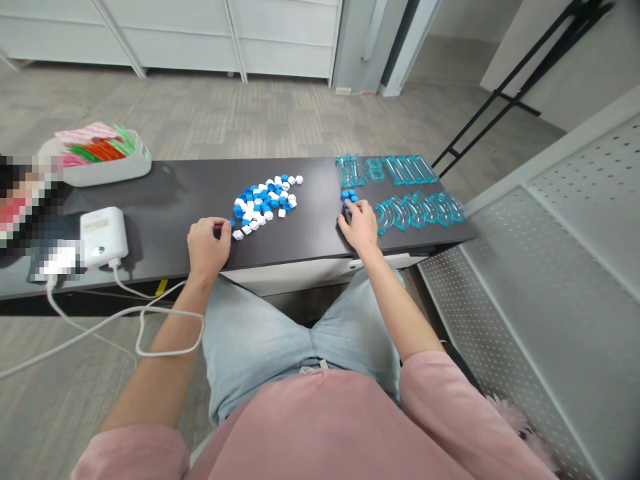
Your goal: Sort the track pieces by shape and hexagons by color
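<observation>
Pink-sleeved arms reached over a dark bench (165,193). Pixelated blur hid its left end. Small blue and white plastic tiles (265,200) lay heaped mid-bench. The left hand (207,243) curled its fingers around one blue tile at the heap's edge; the right hand (359,225) rested loosely bent fingers beside a few separate blue tiles (349,195).

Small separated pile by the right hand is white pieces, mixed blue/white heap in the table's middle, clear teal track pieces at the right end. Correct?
Not quite. In the head view the small pile at the right hand is blue, not white. The rest holds: the mixed blue and white heap lies mid-table, and the clear teal track pieces lie at the right end.
</observation>
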`<action>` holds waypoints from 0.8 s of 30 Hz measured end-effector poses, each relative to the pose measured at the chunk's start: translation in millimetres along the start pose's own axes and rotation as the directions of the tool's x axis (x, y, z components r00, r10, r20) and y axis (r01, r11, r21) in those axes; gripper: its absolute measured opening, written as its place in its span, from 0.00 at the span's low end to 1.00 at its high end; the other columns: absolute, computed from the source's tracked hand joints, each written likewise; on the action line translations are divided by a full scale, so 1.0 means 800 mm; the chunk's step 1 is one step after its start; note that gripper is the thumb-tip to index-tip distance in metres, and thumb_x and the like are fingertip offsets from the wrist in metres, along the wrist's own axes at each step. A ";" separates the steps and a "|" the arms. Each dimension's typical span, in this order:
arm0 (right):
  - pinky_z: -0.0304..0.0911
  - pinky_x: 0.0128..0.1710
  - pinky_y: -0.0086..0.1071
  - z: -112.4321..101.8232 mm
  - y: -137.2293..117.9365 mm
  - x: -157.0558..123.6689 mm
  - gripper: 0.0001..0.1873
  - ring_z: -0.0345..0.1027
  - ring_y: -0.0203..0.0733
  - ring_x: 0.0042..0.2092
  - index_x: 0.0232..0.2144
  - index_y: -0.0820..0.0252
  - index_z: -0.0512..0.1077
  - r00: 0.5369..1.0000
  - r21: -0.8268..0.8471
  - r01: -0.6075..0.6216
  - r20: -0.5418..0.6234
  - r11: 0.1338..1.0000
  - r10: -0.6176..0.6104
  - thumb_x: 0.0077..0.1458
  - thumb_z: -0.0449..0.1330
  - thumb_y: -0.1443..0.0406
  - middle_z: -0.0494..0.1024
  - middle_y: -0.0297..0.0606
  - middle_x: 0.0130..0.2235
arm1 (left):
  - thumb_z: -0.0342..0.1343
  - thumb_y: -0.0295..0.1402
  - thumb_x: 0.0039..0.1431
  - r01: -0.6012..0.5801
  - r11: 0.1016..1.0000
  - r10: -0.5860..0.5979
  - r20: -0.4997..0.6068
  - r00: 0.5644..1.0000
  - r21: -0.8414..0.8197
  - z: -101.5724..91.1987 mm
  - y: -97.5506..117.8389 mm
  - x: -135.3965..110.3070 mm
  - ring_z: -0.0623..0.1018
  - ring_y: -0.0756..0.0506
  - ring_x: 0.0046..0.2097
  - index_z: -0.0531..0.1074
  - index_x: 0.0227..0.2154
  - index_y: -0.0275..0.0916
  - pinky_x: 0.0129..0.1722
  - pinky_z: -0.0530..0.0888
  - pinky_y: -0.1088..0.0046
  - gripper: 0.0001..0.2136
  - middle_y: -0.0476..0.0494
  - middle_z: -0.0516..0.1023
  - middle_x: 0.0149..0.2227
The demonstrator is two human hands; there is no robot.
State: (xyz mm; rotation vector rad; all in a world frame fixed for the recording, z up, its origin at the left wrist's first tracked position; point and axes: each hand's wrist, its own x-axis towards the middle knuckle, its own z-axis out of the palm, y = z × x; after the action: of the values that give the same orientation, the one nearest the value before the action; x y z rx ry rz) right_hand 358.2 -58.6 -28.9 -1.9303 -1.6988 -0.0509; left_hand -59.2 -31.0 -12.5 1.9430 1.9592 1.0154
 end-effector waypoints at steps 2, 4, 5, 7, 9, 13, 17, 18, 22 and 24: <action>0.75 0.67 0.63 0.000 0.001 0.001 0.29 0.77 0.69 0.62 0.72 0.58 0.81 1.000 0.039 0.021 -0.012 0.999 -0.021 0.73 0.66 0.59 0.81 0.59 0.62 | 0.57 0.41 0.74 -0.014 1.000 0.014 -0.010 1.000 -0.014 0.000 -0.001 0.001 0.82 0.30 0.55 0.76 0.41 0.47 0.67 0.76 0.45 0.07 0.31 0.87 0.50; 0.74 0.69 0.64 -0.003 0.000 0.000 0.28 0.77 0.70 0.64 0.71 0.58 0.80 0.997 0.080 0.072 -0.005 0.994 -0.071 0.74 0.65 0.59 0.80 0.59 0.62 | 0.56 0.41 0.75 -0.032 0.999 0.031 -0.031 0.999 -0.035 -0.003 0.000 0.001 0.82 0.31 0.54 0.75 0.40 0.47 0.67 0.77 0.46 0.07 0.31 0.87 0.50; 0.74 0.70 0.63 -0.005 -0.002 -0.001 0.26 0.77 0.69 0.64 0.70 0.58 0.80 0.994 0.101 0.107 0.008 0.989 -0.108 0.75 0.64 0.59 0.80 0.59 0.63 | 0.56 0.40 0.75 -0.042 0.998 0.040 -0.046 0.998 -0.048 -0.005 0.001 0.000 0.82 0.31 0.54 0.75 0.40 0.47 0.66 0.77 0.47 0.06 0.31 0.87 0.50; 0.75 0.69 0.61 -0.008 -0.006 -0.002 0.22 0.79 0.68 0.63 0.66 0.56 0.82 0.982 0.129 0.176 0.045 0.976 -0.183 0.76 0.63 0.58 0.82 0.57 0.62 | 0.56 0.39 0.75 -0.068 0.995 0.062 -0.073 0.995 -0.078 -0.010 0.009 -0.003 0.83 0.33 0.54 0.75 0.41 0.47 0.65 0.78 0.50 0.06 0.33 0.86 0.49; 0.76 0.67 0.59 -0.009 -0.010 -0.002 0.19 0.80 0.66 0.61 0.63 0.55 0.83 0.969 0.139 0.219 0.086 0.966 -0.232 0.76 0.63 0.58 0.83 0.55 0.60 | 0.56 0.40 0.76 -0.087 0.988 0.077 -0.081 0.994 -0.131 -0.012 0.022 -0.010 0.83 0.35 0.52 0.76 0.41 0.47 0.62 0.79 0.54 0.07 0.35 0.86 0.47; 0.76 0.66 0.57 -0.009 -0.013 -0.002 0.17 0.81 0.64 0.58 0.59 0.55 0.84 0.963 0.141 0.225 0.118 0.964 -0.242 0.77 0.63 0.57 0.84 0.54 0.58 | 0.54 0.47 0.79 -0.059 0.929 0.080 0.042 0.996 -0.366 0.004 0.063 -0.034 0.82 0.40 0.43 0.78 0.43 0.44 0.49 0.79 0.62 0.14 0.41 0.86 0.41; 0.77 0.63 0.52 -0.016 -0.017 -0.005 0.20 0.82 0.59 0.52 0.62 0.56 0.83 0.942 0.205 0.275 0.136 0.940 -0.305 0.77 0.66 0.54 0.84 0.52 0.59 | 0.59 0.51 0.79 0.047 0.847 0.092 0.234 0.968 -0.529 0.044 0.107 -0.058 0.83 0.42 0.42 0.79 0.42 0.44 0.48 0.77 0.64 0.16 0.44 0.86 0.40; 0.78 0.62 0.50 -0.018 -0.018 -0.007 0.22 0.82 0.57 0.50 0.65 0.55 0.82 0.926 0.234 0.308 0.147 0.922 -0.347 0.77 0.67 0.52 0.85 0.51 0.58 | 0.61 0.51 0.79 0.084 0.825 0.086 0.272 0.959 -0.559 0.056 0.118 -0.061 0.84 0.41 0.43 0.79 0.42 0.44 0.49 0.78 0.63 0.16 0.43 0.87 0.40; 0.80 0.55 0.45 -0.023 -0.021 -0.012 0.31 0.81 0.52 0.44 0.71 0.51 0.79 0.867 0.320 0.398 0.175 0.860 -0.467 0.75 0.71 0.46 0.87 0.46 0.59 | 0.64 0.50 0.77 0.232 0.737 0.060 0.404 0.913 -0.634 0.099 0.160 -0.066 0.85 0.40 0.44 0.80 0.41 0.44 0.51 0.78 0.63 0.15 0.42 0.88 0.40; 0.79 0.53 0.44 -0.021 -0.020 -0.013 0.27 0.80 0.50 0.42 0.69 0.50 0.80 0.857 0.332 0.412 0.174 0.848 -0.485 0.77 0.70 0.47 0.87 0.45 0.58 | 0.66 0.47 0.77 0.245 0.705 0.076 0.414 0.907 -0.665 0.117 0.178 -0.064 0.85 0.41 0.45 0.79 0.41 0.43 0.52 0.78 0.62 0.13 0.41 0.88 0.42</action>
State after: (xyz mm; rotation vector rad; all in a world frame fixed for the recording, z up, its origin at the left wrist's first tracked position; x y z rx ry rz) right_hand 346.7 -74.9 -12.4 -1.3353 -2.1703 0.2617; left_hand 115.8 -63.3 -14.8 1.4387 1.1500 1.0134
